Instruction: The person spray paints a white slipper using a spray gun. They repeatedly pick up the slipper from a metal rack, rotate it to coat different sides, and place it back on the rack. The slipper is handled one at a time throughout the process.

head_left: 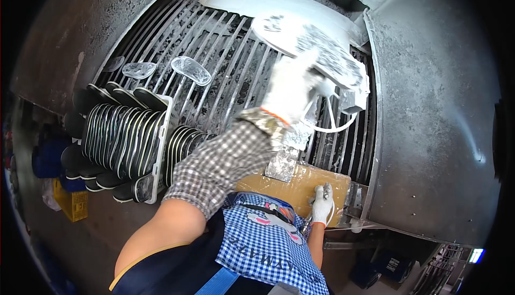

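My left hand (289,88), in a white glove below a checked sleeve, reaches over the metal bars and is blurred by motion. It overlaps the near edge of a long, rounded white-coated piece (306,40) with dark patches; whether the fingers grip it cannot be seen. Below that piece is a white-coated fixture with a curved wire loop (327,129). My right hand (323,207), also white-gloved with grey-smudged fingers, is closed at the right end of a brown board (338,182). What lies in its grasp is unclear.
On the left, a white plastic rack (161,150) holds several black shoe soles (115,134) with pale edges. Clear sole-shaped pieces (191,70) lie on the bars (225,75). Metal walls (429,107) enclose both sides. A yellow crate (72,201) is at lower left.
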